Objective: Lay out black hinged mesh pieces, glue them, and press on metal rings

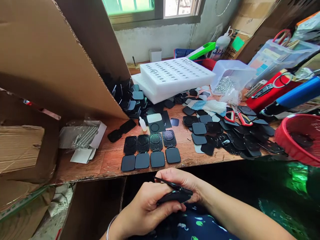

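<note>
A black hinged case (175, 193) is held low in front of the desk (110, 160), below its near edge and above the lap; the left hand (147, 208) is wrapped around it from below, its fingers (172, 207) closed along the lower shell; the right hand (181, 181) is laid over the top, its fingers curled tight on the thin upper flap, which is seen slightly raised from the shell. On the desk just beyond the hands, four open black cases (151, 151) are laid side by side in a row, mesh halves away and plain halves toward the edge; a small white dropper bottle (142, 124) is stood behind them; a heap of loose black parts (235, 133) is spread to the right, with a red basket (298, 138) at the far right edge; a white foam tray (175, 75) is set further back, and a cardboard box (50, 56) is leaned open at the left.
</note>
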Available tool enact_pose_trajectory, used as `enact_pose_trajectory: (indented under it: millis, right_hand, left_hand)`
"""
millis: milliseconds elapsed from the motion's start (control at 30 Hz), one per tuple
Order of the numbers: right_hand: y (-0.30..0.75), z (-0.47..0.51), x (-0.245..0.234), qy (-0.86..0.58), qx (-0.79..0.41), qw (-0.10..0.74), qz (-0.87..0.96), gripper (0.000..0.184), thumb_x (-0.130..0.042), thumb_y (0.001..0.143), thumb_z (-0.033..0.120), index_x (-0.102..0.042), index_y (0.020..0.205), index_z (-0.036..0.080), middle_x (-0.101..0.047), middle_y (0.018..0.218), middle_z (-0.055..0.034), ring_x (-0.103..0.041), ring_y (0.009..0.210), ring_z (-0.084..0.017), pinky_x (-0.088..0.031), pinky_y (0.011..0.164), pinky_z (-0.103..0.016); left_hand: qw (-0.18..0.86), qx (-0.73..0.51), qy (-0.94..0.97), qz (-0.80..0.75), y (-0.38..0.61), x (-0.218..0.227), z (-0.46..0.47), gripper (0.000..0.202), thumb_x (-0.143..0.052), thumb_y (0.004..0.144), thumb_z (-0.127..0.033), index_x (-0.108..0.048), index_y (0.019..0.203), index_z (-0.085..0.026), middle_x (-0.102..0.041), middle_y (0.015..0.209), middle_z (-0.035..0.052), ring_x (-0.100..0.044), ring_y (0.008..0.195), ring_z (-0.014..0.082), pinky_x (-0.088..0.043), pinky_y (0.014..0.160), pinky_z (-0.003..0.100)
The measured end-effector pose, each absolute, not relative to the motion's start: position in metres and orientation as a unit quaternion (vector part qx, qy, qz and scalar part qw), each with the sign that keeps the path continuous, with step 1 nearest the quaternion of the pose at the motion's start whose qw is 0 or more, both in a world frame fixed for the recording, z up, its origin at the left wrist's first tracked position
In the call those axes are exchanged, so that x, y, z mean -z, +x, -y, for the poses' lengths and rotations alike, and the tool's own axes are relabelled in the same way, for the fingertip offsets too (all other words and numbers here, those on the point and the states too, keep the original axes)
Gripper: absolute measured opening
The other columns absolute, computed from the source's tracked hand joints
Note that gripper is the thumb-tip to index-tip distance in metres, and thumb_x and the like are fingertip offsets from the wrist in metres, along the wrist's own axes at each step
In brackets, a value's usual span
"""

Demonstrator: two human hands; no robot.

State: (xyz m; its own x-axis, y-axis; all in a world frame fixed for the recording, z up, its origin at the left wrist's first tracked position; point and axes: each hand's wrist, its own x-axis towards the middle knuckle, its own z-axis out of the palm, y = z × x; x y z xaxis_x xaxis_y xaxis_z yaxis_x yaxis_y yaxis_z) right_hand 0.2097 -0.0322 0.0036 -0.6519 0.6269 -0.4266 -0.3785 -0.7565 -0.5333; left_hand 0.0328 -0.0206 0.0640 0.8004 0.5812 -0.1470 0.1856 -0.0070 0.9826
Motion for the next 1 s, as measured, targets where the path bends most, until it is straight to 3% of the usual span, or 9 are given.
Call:
enact_pose_trajectory:
  millis: [167,367,467,667,733,833,900,1000]
  right_hand:
    - [0.211,0.036,-0.004,-0.368,-0.855,0.291,0.223,0.043,-0.085,0.071,0.052,-0.064,0.088,0.019,-0.060,0.066,0.0049,-0.051,0.048,-0.007,-0.035,0.043,-0.016]
    - [0.209,0.038,-0.014,-0.374,-0.865,0.253,0.218,0.053,-0.078,0.072,0.064,-0.059,0.091,0.019,-0.061,0.064,0.0046,-0.052,0.040,-0.008,-0.035,0.036,-0.017]
    - [0.215,0.032,-0.024,-0.417,-0.819,0.301,0.255,0.051,-0.083,0.070,0.059,-0.060,0.090,0.017,-0.060,0.065,0.0052,-0.050,0.043,-0.006,-0.035,0.038,-0.016]
    - [0.242,0.019,-0.059,-0.513,-0.644,0.465,0.326,0.039,-0.082,0.075,0.050,-0.063,0.089,0.019,-0.060,0.071,0.0048,-0.044,0.048,-0.004,-0.030,0.039,-0.014]
    - [0.245,0.025,-0.073,-0.540,-0.530,0.513,0.406,0.027,-0.078,0.081,0.041,-0.065,0.087,0.019,-0.061,0.070,0.0043,-0.045,0.047,-0.005,-0.035,0.038,-0.016]
    - [0.239,0.039,-0.086,-0.514,-0.305,0.543,0.590,0.007,-0.073,0.085,0.020,-0.069,0.091,0.020,-0.068,0.071,0.0014,-0.059,0.054,-0.009,-0.048,0.047,-0.020]
    - [0.234,0.044,-0.088,-0.474,-0.204,0.545,0.660,0.015,-0.072,0.085,0.012,-0.071,0.097,0.021,-0.071,0.074,-0.0001,-0.064,0.060,-0.011,-0.052,0.053,-0.021]
    - [0.232,0.039,-0.083,-0.497,-0.246,0.553,0.622,0.009,-0.072,0.086,0.016,-0.071,0.093,0.020,-0.071,0.074,-0.0002,-0.063,0.057,-0.010,-0.051,0.049,-0.020]
  left_hand:
    - [0.650,-0.179,0.677,-0.297,0.034,-0.059,0.023,0.026,-0.062,0.095,-0.040,-0.083,0.095,-0.025,-0.081,0.085,0.0049,-0.073,0.074,0.0232,-0.053,0.074,0.029]
    - [0.681,-0.215,0.639,-0.285,0.035,-0.054,0.024,0.027,-0.066,0.093,-0.042,-0.083,0.093,-0.022,-0.081,0.083,0.0064,-0.073,0.072,0.0224,-0.053,0.070,0.028]
    - [0.685,-0.260,0.620,-0.280,0.035,-0.048,0.023,0.024,-0.070,0.090,-0.040,-0.083,0.091,-0.020,-0.080,0.082,0.0064,-0.072,0.073,0.0207,-0.052,0.070,0.026]
    - [0.720,-0.261,0.553,-0.328,0.036,-0.038,0.023,0.026,-0.074,0.087,-0.040,-0.079,0.080,-0.016,-0.078,0.075,0.0067,-0.070,0.067,0.0174,-0.052,0.065,0.023]
    - [0.750,-0.268,0.494,-0.349,0.037,-0.031,0.023,0.028,-0.074,0.086,-0.043,-0.078,0.083,-0.015,-0.078,0.079,0.0072,-0.070,0.066,0.0175,-0.054,0.063,0.024]
    - [0.773,-0.285,0.429,-0.371,0.039,-0.021,0.022,0.031,-0.075,0.085,-0.045,-0.075,0.090,-0.015,-0.078,0.086,0.0089,-0.073,0.070,0.0200,-0.057,0.061,0.026]
    - [0.775,-0.289,0.412,-0.381,0.039,-0.017,0.022,0.034,-0.076,0.084,-0.046,-0.074,0.093,-0.014,-0.078,0.087,0.0102,-0.074,0.071,0.0210,-0.057,0.060,0.026]
    - [0.788,-0.275,0.397,-0.380,0.037,-0.016,0.022,0.037,-0.078,0.082,-0.047,-0.072,0.095,-0.013,-0.077,0.086,0.0112,-0.074,0.068,0.0212,-0.057,0.057,0.025]
